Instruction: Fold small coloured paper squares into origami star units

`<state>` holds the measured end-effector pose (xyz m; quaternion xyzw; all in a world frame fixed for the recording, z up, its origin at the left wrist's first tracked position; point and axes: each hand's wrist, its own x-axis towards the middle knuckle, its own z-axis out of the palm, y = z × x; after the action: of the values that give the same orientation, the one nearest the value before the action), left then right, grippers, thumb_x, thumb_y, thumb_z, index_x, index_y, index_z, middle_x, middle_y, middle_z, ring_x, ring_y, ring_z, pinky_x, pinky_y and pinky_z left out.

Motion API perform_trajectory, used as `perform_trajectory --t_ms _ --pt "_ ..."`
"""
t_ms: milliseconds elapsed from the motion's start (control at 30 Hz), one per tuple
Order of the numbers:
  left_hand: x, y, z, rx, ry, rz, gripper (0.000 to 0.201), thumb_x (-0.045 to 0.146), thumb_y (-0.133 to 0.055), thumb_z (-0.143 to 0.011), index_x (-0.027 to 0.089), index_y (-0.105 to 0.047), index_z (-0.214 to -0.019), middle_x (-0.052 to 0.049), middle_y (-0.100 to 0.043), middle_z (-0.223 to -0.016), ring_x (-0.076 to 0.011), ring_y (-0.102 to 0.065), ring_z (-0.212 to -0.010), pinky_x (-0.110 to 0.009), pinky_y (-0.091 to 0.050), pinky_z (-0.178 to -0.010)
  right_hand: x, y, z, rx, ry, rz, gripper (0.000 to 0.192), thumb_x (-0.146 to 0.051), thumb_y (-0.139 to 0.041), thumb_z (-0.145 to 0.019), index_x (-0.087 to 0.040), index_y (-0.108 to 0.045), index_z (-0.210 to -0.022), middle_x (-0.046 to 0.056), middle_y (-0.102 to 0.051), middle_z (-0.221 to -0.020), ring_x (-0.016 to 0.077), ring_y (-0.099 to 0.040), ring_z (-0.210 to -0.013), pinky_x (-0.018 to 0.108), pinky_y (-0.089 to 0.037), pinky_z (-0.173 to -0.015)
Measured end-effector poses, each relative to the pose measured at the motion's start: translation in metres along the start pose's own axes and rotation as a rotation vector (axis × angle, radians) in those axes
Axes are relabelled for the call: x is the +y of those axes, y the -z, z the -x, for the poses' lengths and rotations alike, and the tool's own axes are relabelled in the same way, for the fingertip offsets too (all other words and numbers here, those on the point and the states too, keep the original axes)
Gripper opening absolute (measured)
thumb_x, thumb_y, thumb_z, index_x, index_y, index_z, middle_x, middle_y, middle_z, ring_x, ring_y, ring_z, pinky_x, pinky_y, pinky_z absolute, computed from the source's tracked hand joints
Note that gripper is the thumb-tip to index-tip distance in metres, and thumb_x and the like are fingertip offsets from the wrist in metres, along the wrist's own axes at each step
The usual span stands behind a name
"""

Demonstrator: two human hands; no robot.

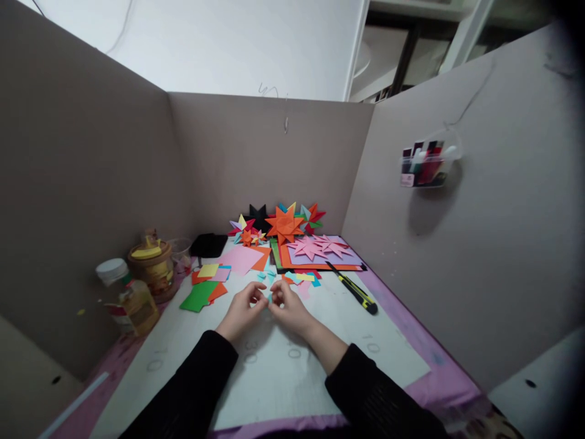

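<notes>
My fingers [264,297] were pinched nearly shut on a tiny blue paper piece [270,298], with my left hand [242,311] and right hand [289,310] pressed close together low over the white mat [274,378] on the desk, I think so the small bit would not slip. More little paper bits [301,278] lay just past my hands, easy to grab. Farther back were the yellow and black knife [354,289], the green paper [197,296], the orange star [285,224] by the wall, and jars [150,268] to my left.

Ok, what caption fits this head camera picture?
Both hands, left hand and right hand, pinch a small blue paper piece before folded paper stars.
</notes>
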<state>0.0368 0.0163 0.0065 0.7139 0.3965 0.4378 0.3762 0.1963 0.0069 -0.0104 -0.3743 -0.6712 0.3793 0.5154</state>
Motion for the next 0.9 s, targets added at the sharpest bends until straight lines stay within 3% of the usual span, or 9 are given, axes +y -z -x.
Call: perform_trajectory --t_ms 100,267,700,900 --pt "-0.0013 0.0000 0.0005 -0.026 0.046 0.051 0.022 0.028 -0.059 -0.074 0.015 -0.056 -0.092 0.001 -0.059 -0.066 -0.0128 -0.055 -0.061 -0.024 -0.041 -0.061 -0.0032 -0.0002 0.0006 0.005 0.003 -0.050 0.024 -0.015 -0.052 -0.070 -0.022 -0.041 -0.090 -0.007 -0.047 -0.065 0.0105 -0.047 -0.058 0.024 -0.037 -0.058" --pt "0.0028 0.0021 0.0001 -0.072 0.081 0.070 0.023 0.023 -0.059 -0.072 0.015 -0.054 -0.093 0.003 -0.056 -0.062 -0.0102 -0.050 -0.057 -0.021 -0.038 -0.057 -0.0008 0.0038 -0.0029 0.065 -0.050 -0.179 0.027 -0.015 -0.054 -0.071 -0.022 -0.036 -0.090 -0.007 -0.050 -0.064 0.0103 -0.048 -0.057 0.023 -0.037 -0.058" --pt "0.0036 -0.0012 0.0029 -0.116 0.064 0.091 0.035 0.024 -0.060 -0.070 0.016 -0.054 -0.104 0.002 -0.054 -0.066 -0.0121 -0.053 -0.061 -0.022 -0.042 -0.058 -0.0050 0.0017 -0.0013 0.057 -0.049 -0.127 0.023 -0.013 -0.053 -0.070 -0.022 -0.041 -0.088 -0.008 -0.048 -0.063 0.0100 -0.048 -0.057 0.023 -0.036 -0.058" --pt "0.0074 0.0017 0.0002 -0.034 0.054 0.130 0.035 0.023 -0.062 -0.069 0.016 -0.053 -0.102 0.004 -0.052 -0.061 -0.0105 -0.050 -0.056 -0.021 -0.038 -0.056 -0.0028 -0.0003 -0.0008 0.034 -0.064 -0.158 0.023 -0.015 -0.054 -0.071 -0.022 -0.041 -0.089 -0.007 -0.048 -0.063 0.0094 -0.046 -0.054 0.022 -0.036 -0.055"
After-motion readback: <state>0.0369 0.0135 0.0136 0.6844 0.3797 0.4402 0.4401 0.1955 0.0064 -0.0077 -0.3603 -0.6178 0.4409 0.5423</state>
